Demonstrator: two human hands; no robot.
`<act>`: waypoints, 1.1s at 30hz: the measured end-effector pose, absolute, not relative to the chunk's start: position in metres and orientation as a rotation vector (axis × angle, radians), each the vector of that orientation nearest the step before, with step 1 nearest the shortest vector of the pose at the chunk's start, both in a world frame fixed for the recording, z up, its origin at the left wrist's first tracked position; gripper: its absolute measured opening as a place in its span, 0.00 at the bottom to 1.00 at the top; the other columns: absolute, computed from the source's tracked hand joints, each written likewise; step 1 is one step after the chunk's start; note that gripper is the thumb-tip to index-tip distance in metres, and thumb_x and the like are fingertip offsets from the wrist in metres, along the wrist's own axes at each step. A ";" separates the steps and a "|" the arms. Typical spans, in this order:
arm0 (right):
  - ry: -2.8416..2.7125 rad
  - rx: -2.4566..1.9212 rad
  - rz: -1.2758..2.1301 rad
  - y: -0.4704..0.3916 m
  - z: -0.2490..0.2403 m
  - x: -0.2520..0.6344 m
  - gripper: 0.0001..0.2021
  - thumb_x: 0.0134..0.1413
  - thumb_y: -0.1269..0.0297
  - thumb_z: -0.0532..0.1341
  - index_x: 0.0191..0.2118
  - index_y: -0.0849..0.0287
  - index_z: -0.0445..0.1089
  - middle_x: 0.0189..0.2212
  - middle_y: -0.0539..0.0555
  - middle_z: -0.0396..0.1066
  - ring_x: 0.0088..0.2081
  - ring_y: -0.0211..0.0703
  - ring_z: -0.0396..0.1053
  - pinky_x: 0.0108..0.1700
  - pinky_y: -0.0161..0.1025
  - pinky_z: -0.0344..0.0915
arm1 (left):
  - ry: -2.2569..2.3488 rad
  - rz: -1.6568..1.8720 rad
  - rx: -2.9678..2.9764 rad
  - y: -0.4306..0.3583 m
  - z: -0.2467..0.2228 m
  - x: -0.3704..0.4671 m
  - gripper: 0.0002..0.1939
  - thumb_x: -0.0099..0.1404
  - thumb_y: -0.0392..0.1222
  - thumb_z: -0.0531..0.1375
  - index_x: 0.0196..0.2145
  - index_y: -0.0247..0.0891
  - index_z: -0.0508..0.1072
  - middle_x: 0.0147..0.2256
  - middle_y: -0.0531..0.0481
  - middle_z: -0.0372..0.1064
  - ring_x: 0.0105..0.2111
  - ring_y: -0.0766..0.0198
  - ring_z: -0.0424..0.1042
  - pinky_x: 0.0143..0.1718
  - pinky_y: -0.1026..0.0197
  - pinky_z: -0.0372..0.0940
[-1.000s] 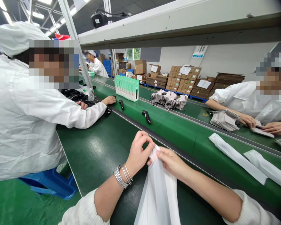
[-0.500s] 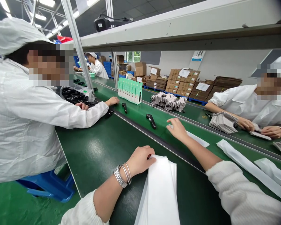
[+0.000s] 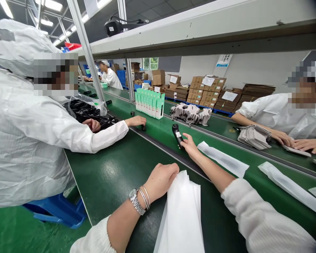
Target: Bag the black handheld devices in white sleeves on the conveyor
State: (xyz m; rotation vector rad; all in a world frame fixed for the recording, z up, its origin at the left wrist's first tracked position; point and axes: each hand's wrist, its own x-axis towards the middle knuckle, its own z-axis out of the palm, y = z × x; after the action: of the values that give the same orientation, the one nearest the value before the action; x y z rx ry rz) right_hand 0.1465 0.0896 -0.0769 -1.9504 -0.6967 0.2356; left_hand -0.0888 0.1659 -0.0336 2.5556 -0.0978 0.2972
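My right hand point(image 3: 191, 147) is closed around the lower end of a black angled handheld device point(image 3: 176, 133) with a white label, lifted over the green belt. Close to me, my left hand point(image 3: 162, 180) pinches the top edge of a stack of flat white sleeves point(image 3: 184, 214) at the table's front. Beyond my right forearm, a filled white sleeve point(image 3: 223, 160) lies on the belt. Farther right lies another white sleeve point(image 3: 289, 186).
At left a co-worker's hand point(image 3: 137, 121) touches a small black device on the belt. Green-and-white boxes point(image 3: 149, 102) stand in a row behind it. Bundled grey pieces point(image 3: 191, 113) lie across the belt. A second co-worker sits at right. A shelf beam point(image 3: 200, 35) crosses overhead.
My right hand has closed on the black device and picked it up off the belt. The white sleeves on the belt have shifted rightward. The left co-worker's hand has moved right with a device.
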 end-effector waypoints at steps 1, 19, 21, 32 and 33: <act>-0.716 -1.816 0.254 0.080 -0.073 0.137 0.31 0.56 0.66 0.53 0.63 0.57 0.40 0.40 0.54 0.69 0.38 0.43 0.73 0.44 0.46 0.69 | -0.108 0.316 2.561 0.166 -0.033 -0.089 0.08 0.67 0.33 0.49 0.35 0.39 0.67 0.31 0.56 0.67 0.32 0.69 0.66 0.40 0.62 0.56; -0.803 -1.240 0.598 0.025 -0.050 0.030 0.36 0.50 0.60 0.68 0.59 0.44 0.46 0.49 0.54 0.66 0.42 0.42 0.72 0.45 0.43 0.69 | -0.174 0.576 2.117 0.158 -0.021 -0.093 0.03 0.59 0.33 0.62 0.28 0.36 0.71 0.38 0.49 0.61 0.40 0.65 0.65 0.44 0.61 0.63; -0.884 -1.324 0.562 0.025 -0.048 0.027 0.25 0.56 0.56 0.63 0.56 0.47 0.55 0.51 0.55 0.65 0.47 0.44 0.69 0.47 0.43 0.67 | -0.163 0.627 2.094 0.158 -0.019 -0.094 0.03 0.60 0.33 0.61 0.28 0.36 0.71 0.39 0.49 0.60 0.41 0.65 0.64 0.45 0.61 0.63; -0.783 -1.252 0.977 0.021 -0.019 0.009 0.18 0.58 0.47 0.59 0.35 0.59 0.67 0.26 0.52 0.71 0.29 0.42 0.70 0.34 0.40 0.66 | 0.082 0.822 1.933 0.162 -0.020 -0.090 0.07 0.64 0.38 0.58 0.28 0.36 0.68 0.36 0.50 0.61 0.39 0.66 0.64 0.43 0.62 0.63; -0.726 -1.254 0.899 0.023 -0.013 0.016 0.18 0.57 0.46 0.59 0.35 0.58 0.66 0.26 0.52 0.71 0.28 0.42 0.70 0.31 0.38 0.65 | 0.099 0.820 1.926 0.163 -0.021 -0.089 0.07 0.65 0.38 0.57 0.28 0.36 0.68 0.36 0.50 0.61 0.38 0.67 0.64 0.42 0.63 0.63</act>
State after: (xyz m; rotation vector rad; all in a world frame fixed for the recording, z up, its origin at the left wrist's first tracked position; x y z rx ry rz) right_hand 0.0158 0.0231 -0.0126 -1.2540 -0.7263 0.8991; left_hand -0.0885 0.1629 -0.0208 1.9258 0.0989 0.8200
